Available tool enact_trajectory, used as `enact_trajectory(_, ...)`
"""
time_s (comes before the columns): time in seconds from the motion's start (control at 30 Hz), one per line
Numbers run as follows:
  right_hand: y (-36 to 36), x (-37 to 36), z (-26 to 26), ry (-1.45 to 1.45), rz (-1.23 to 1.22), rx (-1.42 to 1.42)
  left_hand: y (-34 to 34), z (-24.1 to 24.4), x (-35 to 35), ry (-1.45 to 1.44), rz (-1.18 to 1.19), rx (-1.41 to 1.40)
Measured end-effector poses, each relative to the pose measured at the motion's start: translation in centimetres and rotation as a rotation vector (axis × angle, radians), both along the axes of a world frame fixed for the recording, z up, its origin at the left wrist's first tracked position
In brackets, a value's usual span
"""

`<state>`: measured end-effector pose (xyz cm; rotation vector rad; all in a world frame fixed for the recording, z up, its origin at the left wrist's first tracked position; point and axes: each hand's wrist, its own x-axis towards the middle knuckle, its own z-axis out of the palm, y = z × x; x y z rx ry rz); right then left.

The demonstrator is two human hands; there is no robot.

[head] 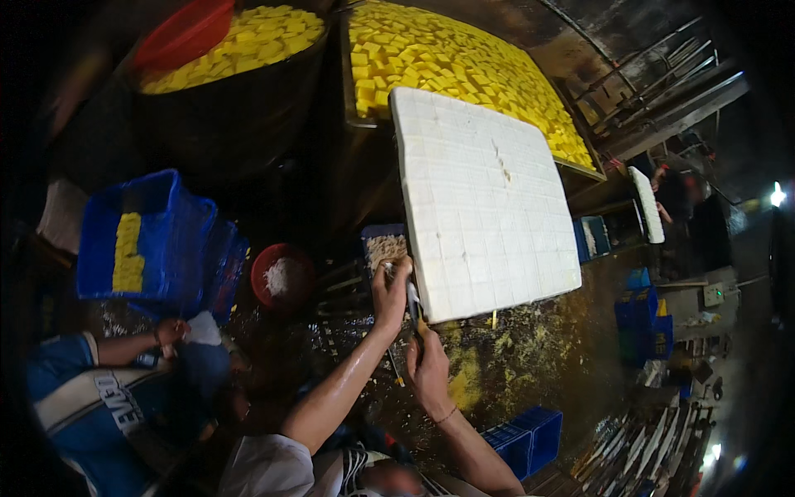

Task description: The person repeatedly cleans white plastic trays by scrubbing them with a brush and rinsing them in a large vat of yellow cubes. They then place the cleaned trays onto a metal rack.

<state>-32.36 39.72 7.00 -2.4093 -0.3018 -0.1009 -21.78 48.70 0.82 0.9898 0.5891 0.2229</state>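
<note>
A large white slab (pixel 490 211), which looks like tofu scored with a grid of lines, lies tilted in front of me. Small marks show in its upper middle. My left hand (pixel 391 295) is at its near left edge with fingers bent; a small whitish bit (pixel 389 267) shows at the fingertips, but I cannot tell whether they grip it or the edge. Just below the slab's left corner, my right hand (pixel 428 369) is closed round the handle of a knife-like tool (pixel 415 304). Its narrow blade points up along the slab's edge, close to the left hand.
Yellow blocks fill a large tray (pixel 353 119) and a dark vat (pixel 230 124) with a red basin (pixel 183 37). Blue crates (pixel 180 242) and a red bowl (pixel 256 279) stand left, near another person (pixel 118 397). More blue crates (pixel 528 438) sit lower right on the wet floor.
</note>
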Motion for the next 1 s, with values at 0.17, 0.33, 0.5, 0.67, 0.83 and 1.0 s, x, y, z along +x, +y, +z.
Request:
enact_trajectory(0.17, -2.1, -4.3, -2.5, 0.469, 0.102, 0.362, 1.4, -5.6, -6.1, 0.072, 0.139, -0.704)
enact_trajectory(0.33, -5.6, -9.1, -6.0, 0.494, -0.013, 0.368, 8.9, -16.4, -9.7, 0.178, 0.36, -0.735)
enact_trajectory(0.5, -12.4, -10.0, -18.4, 0.659, -0.089, 0.097, 15.0, -21.3, -7.6, 0.108, 0.385, -0.653)
enact_trajectory(0.67, -20.6, -12.3, -38.7, 0.422, -0.163, -0.022, 17.4, -23.1, -10.0, 0.208, 0.113, -0.502)
enact_trajectory(0.83, -16.6, -11.8, -40.4, 0.855, -0.243, -0.014, 12.1, -26.4, -23.7, 0.67, 0.049, -0.194)
enact_trajectory(1.0, -16.5, -11.6, -39.3, 0.601, -0.154, -0.379, 3.4, -21.8, -30.3, 0.964, -0.119, -0.126)
